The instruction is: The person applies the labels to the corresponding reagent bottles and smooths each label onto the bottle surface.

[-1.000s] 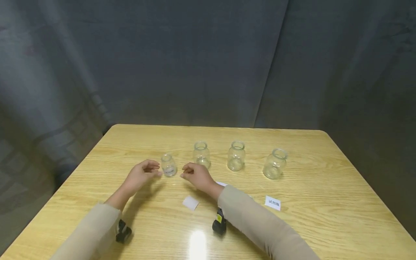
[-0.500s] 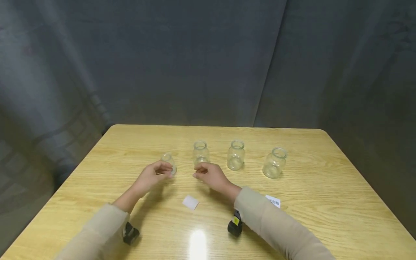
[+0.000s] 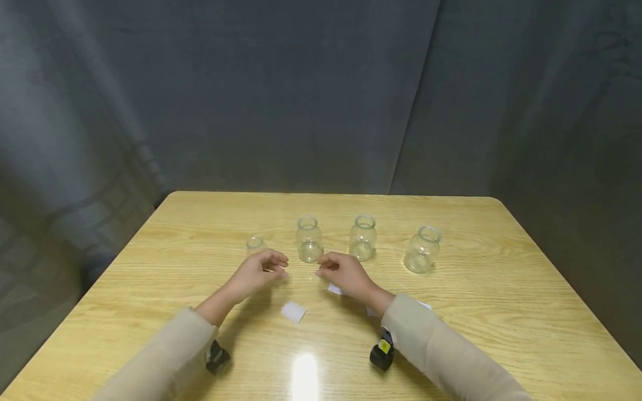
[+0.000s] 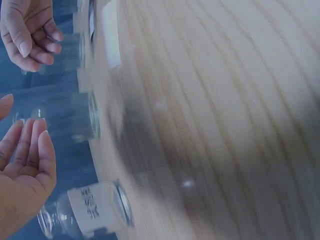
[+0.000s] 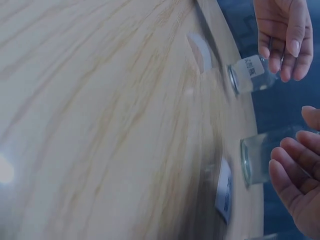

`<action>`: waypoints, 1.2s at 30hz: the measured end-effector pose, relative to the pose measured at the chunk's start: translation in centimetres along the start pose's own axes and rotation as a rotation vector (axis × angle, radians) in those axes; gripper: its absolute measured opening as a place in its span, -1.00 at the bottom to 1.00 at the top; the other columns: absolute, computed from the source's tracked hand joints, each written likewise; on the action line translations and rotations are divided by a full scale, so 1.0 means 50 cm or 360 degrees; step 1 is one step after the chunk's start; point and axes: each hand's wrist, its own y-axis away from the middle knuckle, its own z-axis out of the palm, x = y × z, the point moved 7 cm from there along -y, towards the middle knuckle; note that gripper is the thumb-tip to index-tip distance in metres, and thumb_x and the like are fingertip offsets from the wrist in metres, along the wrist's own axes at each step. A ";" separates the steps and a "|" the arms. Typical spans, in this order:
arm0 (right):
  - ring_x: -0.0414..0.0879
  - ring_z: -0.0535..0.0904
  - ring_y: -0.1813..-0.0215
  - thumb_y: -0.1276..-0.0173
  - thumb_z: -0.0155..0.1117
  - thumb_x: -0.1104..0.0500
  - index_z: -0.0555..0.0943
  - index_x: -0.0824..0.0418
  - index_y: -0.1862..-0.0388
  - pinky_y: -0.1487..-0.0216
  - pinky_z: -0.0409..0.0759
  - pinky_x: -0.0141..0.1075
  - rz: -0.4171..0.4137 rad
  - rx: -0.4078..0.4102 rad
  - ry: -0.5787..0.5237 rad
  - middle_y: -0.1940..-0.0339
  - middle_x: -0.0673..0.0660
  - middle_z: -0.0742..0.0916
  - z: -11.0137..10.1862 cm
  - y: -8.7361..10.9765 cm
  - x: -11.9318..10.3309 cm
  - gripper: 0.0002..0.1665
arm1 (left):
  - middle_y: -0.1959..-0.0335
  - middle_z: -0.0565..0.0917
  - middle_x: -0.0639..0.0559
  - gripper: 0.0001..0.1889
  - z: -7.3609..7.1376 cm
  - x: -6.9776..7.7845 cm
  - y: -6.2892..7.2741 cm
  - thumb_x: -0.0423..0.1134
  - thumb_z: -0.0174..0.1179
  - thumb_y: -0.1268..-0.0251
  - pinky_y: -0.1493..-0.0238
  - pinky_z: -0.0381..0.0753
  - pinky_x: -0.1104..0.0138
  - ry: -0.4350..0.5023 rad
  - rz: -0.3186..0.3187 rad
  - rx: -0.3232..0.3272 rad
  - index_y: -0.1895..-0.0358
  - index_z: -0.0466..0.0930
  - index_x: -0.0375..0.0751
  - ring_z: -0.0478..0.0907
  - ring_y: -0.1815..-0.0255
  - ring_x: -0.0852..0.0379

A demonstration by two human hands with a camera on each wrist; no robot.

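Note:
My left hand (image 3: 261, 273) hovers over the table with relaxed fingers and nothing in them, in front of the small glass jar (image 3: 255, 245), which it partly hides in the head view. A white label with printed characters (image 4: 92, 207) is stuck on that jar, as the left wrist view shows. To the right, my right hand (image 3: 347, 274) also holds nothing, its fingers loosely bent and facing the left one. Just behind the gap between the hands stands a larger, unlabelled glass jar (image 3: 309, 240). Beneath the right hand a white paper label (image 3: 335, 289) partly shows.
Two more clear jars stand to the right, one glass jar (image 3: 363, 240) behind the right hand and another jar (image 3: 422, 250) further out. A blank-looking paper piece (image 3: 293, 312) lies nearer the front. The right sleeve (image 3: 426, 334) covers parts of other labels. A dark curtain (image 3: 281, 100) hangs behind the table.
Both hands have moved to the right, away from the labelled small jar toward the second jar. The left hand now covers the small jar's lower part. Jars and papers stay put.

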 end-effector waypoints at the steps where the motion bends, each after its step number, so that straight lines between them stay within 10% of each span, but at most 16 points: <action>1: -0.10 0.51 0.25 -0.16 0.18 0.20 0.52 0.35 0.17 0.23 0.50 -0.30 0.0003 0.0001 0.0009 0.34 0.04 0.63 -0.002 0.002 0.003 -0.71 | 0.19 0.52 -0.18 -0.71 0.005 0.001 -0.002 -0.38 0.14 -0.07 0.26 0.51 0.29 0.0004 0.0006 -0.0009 0.11 0.42 -0.41 0.47 0.23 0.03; 36: -0.13 0.51 0.32 -0.03 0.26 0.30 0.54 0.36 0.25 0.26 0.48 -0.30 0.0215 0.0018 0.0253 0.40 0.05 0.63 -0.053 0.044 0.089 -0.73 | 0.25 0.54 -0.12 -0.72 0.158 0.020 -0.086 -0.42 0.21 0.06 0.32 0.50 0.38 -0.0135 0.0067 -0.0353 0.19 0.47 -0.34 0.50 0.30 0.07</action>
